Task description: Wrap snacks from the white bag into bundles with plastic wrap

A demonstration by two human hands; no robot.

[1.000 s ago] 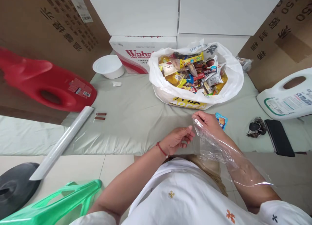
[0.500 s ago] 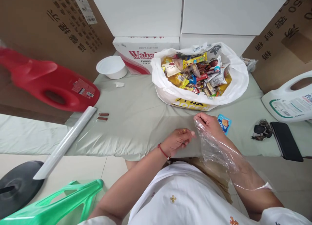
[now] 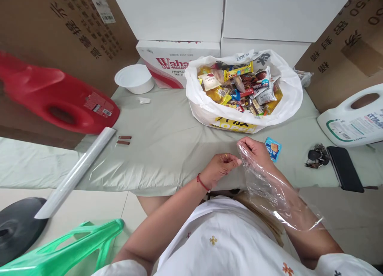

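Pinching one clear plastic sheet with right hand, near right. Pressing left hand fingertips together by its edge, can't tell if gripping it. Got one blue packet right, two brown strips left, one snack bag far.

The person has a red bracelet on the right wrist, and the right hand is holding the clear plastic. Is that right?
Not quite: the head view shows the red bracelet on the wrist of the left hand. The right hand is indeed holding the clear plastic.
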